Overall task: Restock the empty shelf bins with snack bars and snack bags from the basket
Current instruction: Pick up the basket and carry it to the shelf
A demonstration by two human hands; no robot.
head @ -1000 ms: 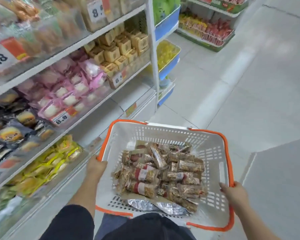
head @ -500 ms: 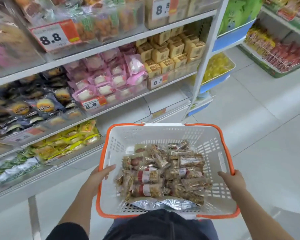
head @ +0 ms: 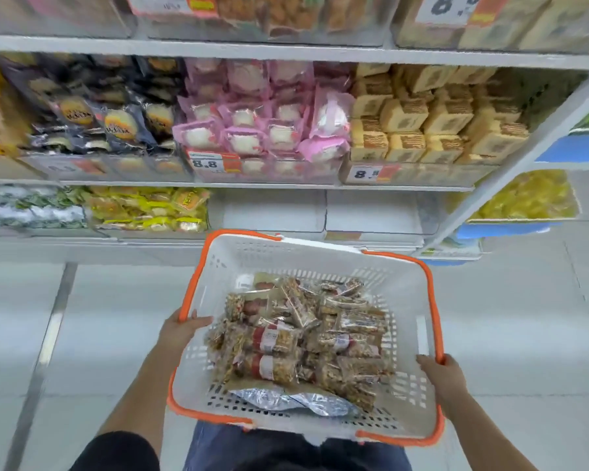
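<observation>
Below blurred shelves, basket (head: 402, 290) of snack bars (head: 306, 338) (labels unreadable); left hand (head: 181, 329), right hand (head: 439, 375), fingers curled over rim

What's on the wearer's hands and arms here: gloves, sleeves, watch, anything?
Both hands bare: no gloves, rings or watch show on the left hand or right hand. Forearms are uncovered. A dark short sleeve shows on the left upper arm; the right arm's sleeve is out of frame.

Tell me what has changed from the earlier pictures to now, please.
The person turned to face the shelves; the empty bins now lie straight ahead above the basket. Unchanged: left hand and right hand hold its rims, snack bars and silver bags inside.
</observation>
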